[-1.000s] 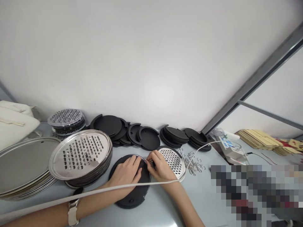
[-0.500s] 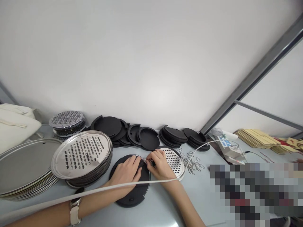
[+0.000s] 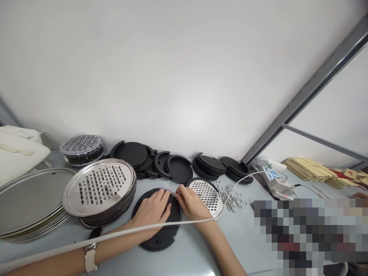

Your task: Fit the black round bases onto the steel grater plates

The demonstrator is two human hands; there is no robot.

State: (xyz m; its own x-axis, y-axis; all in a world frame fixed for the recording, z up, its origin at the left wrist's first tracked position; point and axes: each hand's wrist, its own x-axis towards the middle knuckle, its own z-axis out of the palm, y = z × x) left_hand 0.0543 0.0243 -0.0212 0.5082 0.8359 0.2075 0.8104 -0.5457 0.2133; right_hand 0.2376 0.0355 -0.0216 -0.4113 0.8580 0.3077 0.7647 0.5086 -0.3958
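Note:
A round black disc [image 3: 158, 243] with a thin metal rim along its right side lies on the grey table. My left hand [image 3: 152, 209] rests on top of it, fingers together near its upper edge. At the upper right rim, my right hand [image 3: 191, 203] has its fingers pinched beside a small metal piece [image 3: 174, 194], mostly hidden by the fingertips. Just right of my right hand sits a white perforated disc [image 3: 205, 196] on a black base. Several metal loops [image 3: 230, 197] lie loose to the right of that disc.
Stacks of grater discs [image 3: 99, 188] and plain metal plates [image 3: 34, 199] stand at left. Black round holders [image 3: 179, 168] line the wall. A white cable [image 3: 132, 229] crosses over both forearms. A white box [image 3: 277, 182] and wooden pieces [image 3: 309, 168] are at right.
My right hand has shifted slightly left and up, with its fingers closer together at the disc's rim. My left hand has barely moved.

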